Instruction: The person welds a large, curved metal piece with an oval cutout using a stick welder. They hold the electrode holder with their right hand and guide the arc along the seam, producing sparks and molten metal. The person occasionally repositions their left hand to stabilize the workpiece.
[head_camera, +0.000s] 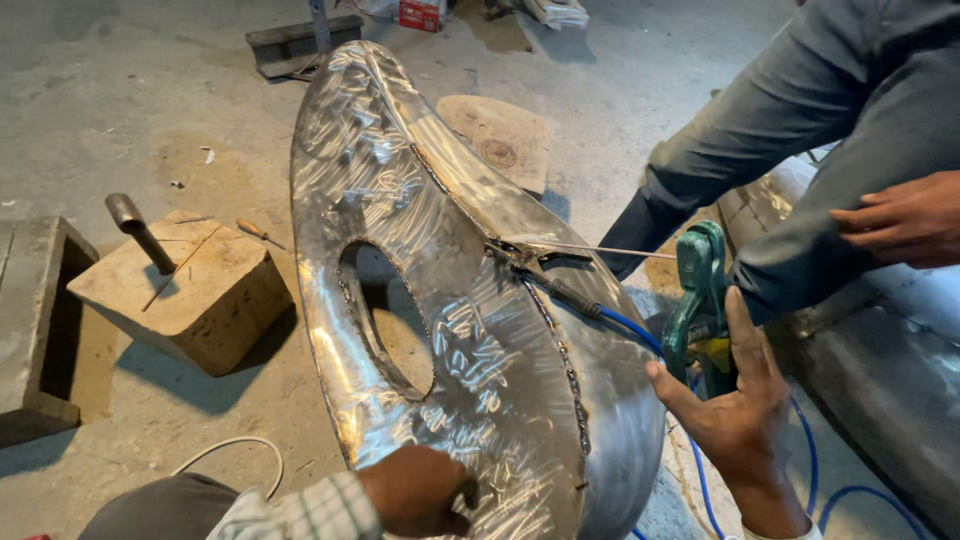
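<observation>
In the head view, a large curved metal shell (450, 330) is standing on edge on the concrete floor (120, 100), its brushed face showing an oval hole (385, 320) and a welded seam (560, 360) running down its right side. The left hand (415, 490) is closing over the shell's lower edge near the bottom of the frame, fingers curled around the metal and steadying it. The right hand (735, 400) is resting open, fingers spread, against a green welding mask (700, 290) that is standing just beside the shell's right edge — it is touching the mask rather than gripping it. A welding torch (545, 280) with a blue hose (640, 335) is lying against the seam, and a thin filler rod (600, 248) is reaching in from the right to the same spot.

Another person is crouching at the right in grey trousers, one hand (900, 220) resting on a knee.

On the floor to the left, a hammer (140, 230) is lying on a wooden block (190, 290), with a small screwdriver (258, 232) just beside it.

To do the work well, I judge the shell should be kept still — a firm hold at the lower edge, no rocking — while torch and rod are meeting at the seam, and the mask should be raised before any arc.
</observation>
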